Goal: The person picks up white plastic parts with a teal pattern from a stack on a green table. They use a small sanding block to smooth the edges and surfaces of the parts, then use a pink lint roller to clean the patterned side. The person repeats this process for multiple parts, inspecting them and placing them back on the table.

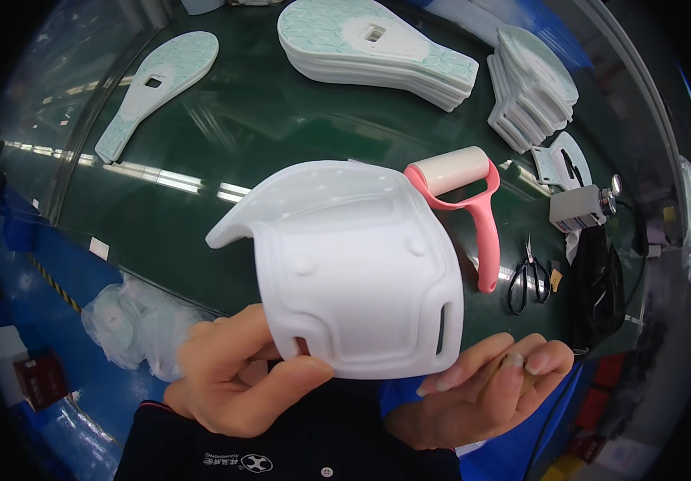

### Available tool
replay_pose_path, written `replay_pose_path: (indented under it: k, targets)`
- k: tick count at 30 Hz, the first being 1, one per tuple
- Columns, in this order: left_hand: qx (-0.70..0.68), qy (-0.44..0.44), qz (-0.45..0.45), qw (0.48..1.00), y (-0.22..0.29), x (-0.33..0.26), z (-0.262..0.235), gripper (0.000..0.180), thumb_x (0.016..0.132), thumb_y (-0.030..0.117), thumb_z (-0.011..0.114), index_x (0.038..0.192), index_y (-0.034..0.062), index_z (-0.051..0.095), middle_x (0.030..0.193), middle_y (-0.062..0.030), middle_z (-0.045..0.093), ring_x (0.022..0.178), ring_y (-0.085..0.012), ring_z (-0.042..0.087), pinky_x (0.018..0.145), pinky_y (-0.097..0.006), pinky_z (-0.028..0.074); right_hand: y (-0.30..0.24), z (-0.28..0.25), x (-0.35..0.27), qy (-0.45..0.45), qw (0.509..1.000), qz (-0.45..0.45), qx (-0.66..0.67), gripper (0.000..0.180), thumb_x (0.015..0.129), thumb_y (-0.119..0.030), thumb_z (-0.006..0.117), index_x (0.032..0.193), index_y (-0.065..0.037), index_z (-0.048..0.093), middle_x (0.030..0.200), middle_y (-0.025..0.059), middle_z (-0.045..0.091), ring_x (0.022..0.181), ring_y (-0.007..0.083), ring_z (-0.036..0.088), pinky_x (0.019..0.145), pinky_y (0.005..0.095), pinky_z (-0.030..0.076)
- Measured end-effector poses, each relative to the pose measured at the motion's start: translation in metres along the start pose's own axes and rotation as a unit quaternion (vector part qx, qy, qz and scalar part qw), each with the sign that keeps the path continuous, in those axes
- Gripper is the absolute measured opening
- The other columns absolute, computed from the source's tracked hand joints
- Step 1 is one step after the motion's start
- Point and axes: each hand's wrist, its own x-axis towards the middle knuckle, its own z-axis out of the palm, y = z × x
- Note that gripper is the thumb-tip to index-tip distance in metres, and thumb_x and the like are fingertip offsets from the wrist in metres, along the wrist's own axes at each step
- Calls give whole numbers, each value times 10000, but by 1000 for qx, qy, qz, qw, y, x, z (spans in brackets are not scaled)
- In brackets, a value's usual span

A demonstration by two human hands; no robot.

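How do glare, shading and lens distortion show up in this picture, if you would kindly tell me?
In the head view, bright streaks of reflected light cross the green table; in the head view, soft shading keeps the white part's raised details readable; also in the head view, the fisheye lens bends edges near the dark rim.

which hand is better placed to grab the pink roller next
Probably the right hand: it is nearer the pink roller, while the left hand grips the white molded piece at its lower left corner.
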Motion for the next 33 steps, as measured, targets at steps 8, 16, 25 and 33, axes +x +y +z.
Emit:
replay_pose_path:
  k: [8, 16, 25, 33]
  targets:
    - [26, -83, 1, 996, 0, 5, -4, 266, 684, -29, 617, 930, -86, 531, 789, -131, 612, 697, -126, 599, 597, -183, 446, -1, 10, -7, -72, 995, -44, -57, 113, 793, -24, 401, 839, -5, 300, 619, 93, 365, 389, 177, 434, 247, 236, 374]
    - [1, -108, -10, 994, -1, 4, -5, 360, 668, -21, 639, 989, -92, 491, 838, -139, 607, 779, -143, 596, 656, -192, 459, 3, 17, -8, -79, 993, -52, -68, 149, 793, -38, 438, 866, 0, 313, 577, 97, 390, 401, 186, 460, 290, 253, 400]
    - [-30, -117, -6, 993, 3, 5, -9, 411, 671, -25, 631, 1028, -110, 447, 875, -152, 593, 796, -158, 589, 723, -214, 467, 22, -55, 63, 41, 936, -6, -349, 163, 816, -124, 480, 895, 11, 434, 664, 88, 509, 475, 107, 471, 447, 182, 393]
    - [22, -122, -9, 992, 3, 4, -9, 360, 654, -35, 639, 977, -94, 489, 805, -133, 610, 757, -156, 604, 652, -195, 472, 30, -97, 78, 46, 722, -84, -685, 246, 810, -183, 507, 987, -19, 556, 882, 62, 555, 779, 128, 511, 703, 219, 383]
